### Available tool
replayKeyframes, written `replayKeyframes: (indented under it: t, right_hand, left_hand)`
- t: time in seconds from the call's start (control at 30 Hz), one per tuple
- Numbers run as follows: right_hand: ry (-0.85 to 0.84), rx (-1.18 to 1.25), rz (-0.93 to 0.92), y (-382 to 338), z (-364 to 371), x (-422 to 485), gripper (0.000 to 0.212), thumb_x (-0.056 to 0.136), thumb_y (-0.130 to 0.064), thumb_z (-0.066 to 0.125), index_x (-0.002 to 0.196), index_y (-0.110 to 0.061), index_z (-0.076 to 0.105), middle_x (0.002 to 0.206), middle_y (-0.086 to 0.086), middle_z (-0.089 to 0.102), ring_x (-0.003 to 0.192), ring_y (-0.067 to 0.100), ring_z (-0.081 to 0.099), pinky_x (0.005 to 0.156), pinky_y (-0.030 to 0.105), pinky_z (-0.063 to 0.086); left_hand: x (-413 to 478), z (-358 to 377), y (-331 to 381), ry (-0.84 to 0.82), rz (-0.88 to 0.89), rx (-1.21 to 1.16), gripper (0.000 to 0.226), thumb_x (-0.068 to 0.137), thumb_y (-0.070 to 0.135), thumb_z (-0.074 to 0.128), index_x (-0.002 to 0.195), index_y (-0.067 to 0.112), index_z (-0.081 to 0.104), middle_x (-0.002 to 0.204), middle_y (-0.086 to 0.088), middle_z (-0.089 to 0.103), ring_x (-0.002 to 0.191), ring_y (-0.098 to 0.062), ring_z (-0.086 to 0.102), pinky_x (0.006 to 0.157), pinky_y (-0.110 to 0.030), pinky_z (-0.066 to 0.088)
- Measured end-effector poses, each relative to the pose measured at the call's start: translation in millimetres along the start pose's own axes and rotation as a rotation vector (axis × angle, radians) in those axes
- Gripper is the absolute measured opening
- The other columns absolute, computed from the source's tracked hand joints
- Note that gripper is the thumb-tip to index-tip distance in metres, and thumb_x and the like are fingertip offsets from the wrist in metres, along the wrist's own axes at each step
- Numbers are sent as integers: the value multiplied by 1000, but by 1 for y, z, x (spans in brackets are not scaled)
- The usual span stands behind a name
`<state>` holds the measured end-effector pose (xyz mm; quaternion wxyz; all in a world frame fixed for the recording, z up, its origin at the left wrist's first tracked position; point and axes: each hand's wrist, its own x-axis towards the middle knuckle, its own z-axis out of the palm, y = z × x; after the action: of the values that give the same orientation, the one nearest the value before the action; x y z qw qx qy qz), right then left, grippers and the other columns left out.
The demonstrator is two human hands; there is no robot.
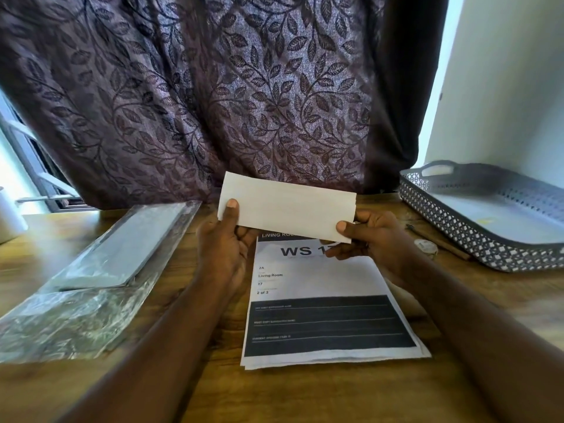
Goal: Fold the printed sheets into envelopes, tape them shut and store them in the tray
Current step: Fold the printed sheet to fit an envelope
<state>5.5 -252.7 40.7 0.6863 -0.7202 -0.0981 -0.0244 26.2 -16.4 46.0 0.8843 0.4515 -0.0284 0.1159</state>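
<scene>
While left hand (227,239) and right hand (370,236) pinched the folded sheet (288,207) by its short ends above the printed stack (320,300), its long axis ran left-right | tray (448,233) sat off right on the tabletop (213,386), nearer the right hand

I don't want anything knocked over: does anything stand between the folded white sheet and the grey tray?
Nothing visible blocks the raised folded white paper sheet. Only a small pale tape roll and a thin brown stick lie low on the wooden table before the grey perforated plastic tray.
</scene>
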Motion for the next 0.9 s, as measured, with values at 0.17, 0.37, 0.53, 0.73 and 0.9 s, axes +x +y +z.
replayKeyframes:
  t: [0.17, 0.37, 0.53, 0.73, 0.9]
  right_hand:
    - [51, -32, 11, 5, -8, 3, 28, 98, -11, 58, 126, -12, 60, 101, 10, 78, 83, 33, 77, 67, 32, 63]
    - [34, -29, -40, 5, -18, 2, 30, 99, -11, 55, 129, -7, 59, 104, 17, 76, 86, 39, 75, 70, 36, 64]
    - [168, -8, -37, 4, -22, 3, 30, 107, -23, 42, 125, -5, 59, 102, 18, 76, 79, 40, 75, 68, 40, 63]
    - [280, -241, -58, 4, -23, 5, 22, 101, -17, 56, 120, -9, 63, 110, 6, 71, 82, 29, 75, 76, 51, 62]
    - [370, -500, -74, 10, -29, 11, 13, 94, -20, 68, 107, -18, 67, 101, 2, 74, 94, 22, 70, 85, 48, 59]
  left_hand:
    - [-2, -1, -3, -25, -18, 48, 14, 102, 18, 53, 105, 10, 64, 94, -7, 79, 91, -21, 76, 74, -34, 63]
    - [4, -7, 0, -35, 8, 129, 16, 101, 6, 54, 109, 10, 67, 93, -1, 79, 88, -16, 76, 68, -25, 61]
    - [10, -13, -3, -92, 105, 324, 47, 92, -11, 55, 128, 20, 57, 102, 2, 75, 92, -16, 74, 64, -25, 59]
    - [10, -17, -13, -256, 217, 645, 56, 85, -19, 57, 125, 20, 55, 106, -3, 72, 91, -6, 71, 70, -19, 57]
    - [14, -28, -21, -237, 145, 818, 29, 85, 9, 67, 105, 30, 69, 96, -8, 76, 91, -30, 73, 82, -53, 60]
